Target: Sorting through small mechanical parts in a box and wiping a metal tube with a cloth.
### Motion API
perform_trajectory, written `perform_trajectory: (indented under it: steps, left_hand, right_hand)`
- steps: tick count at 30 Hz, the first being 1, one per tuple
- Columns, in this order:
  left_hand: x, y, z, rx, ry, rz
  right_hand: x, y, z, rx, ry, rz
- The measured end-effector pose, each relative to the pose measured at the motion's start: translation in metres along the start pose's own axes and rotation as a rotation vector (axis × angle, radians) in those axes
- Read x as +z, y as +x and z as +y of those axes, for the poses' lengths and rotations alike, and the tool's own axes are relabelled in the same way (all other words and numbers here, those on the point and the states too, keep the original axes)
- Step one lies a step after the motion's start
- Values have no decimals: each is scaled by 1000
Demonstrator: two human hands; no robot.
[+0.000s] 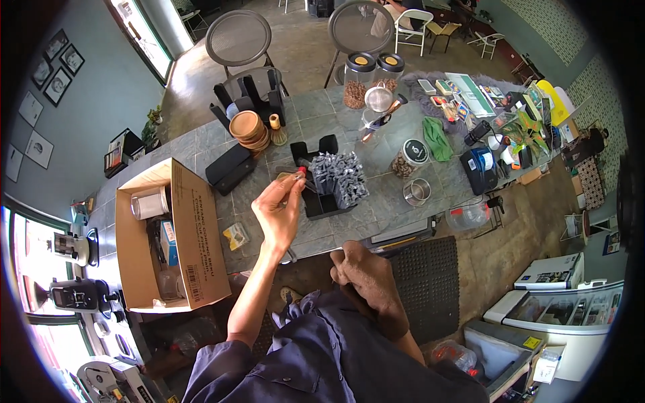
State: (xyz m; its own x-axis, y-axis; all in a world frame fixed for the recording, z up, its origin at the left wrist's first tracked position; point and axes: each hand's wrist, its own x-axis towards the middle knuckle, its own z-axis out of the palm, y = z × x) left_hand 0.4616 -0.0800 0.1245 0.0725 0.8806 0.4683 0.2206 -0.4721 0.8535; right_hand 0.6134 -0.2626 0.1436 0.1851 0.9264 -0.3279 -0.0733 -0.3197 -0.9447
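Observation:
My left hand (277, 209) is raised over the near part of the tiled counter, fingertips pinched round a small piece with a red end (302, 171). Something clear shows beside that red end, its shape hard to make out. Just right of these fingers, a black open tray (320, 208) carries a thick clump of grey, spiky-looking pieces (338, 178). My right hand (366, 272) is closed in front of my body, below the counter edge. Brown cloth-like material (383, 285) appears to cover it, and most of its fingers are hidden.
A tall open cardboard box (201, 235) stands left. Behind the tray are stacked wooden bowls (247, 129), a bamboo whisk (276, 131) and a black case (230, 168). A jar (410, 160), a glass (416, 193) and a green cloth (437, 139) lie to the right.

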Motion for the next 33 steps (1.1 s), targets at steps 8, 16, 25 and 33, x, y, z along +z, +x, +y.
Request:
perform_trajectory:
  steps: [8,16,25,33]
  left_hand:
    - [35,-3,-11,37,107,22]
    - [58,-12,-35,-45,80,53]
    - [59,-24,-50,-34,219,4]
    - [-15,-96,-76,-361,601,28]
  right_hand:
    - [-41,27,22,-22,-127,-174]
    - [-51,29,-17,-49,-278,-167]
    - [-41,34,12,207,14,-233]
    - [-30,13,-2,-420,-755,-77]
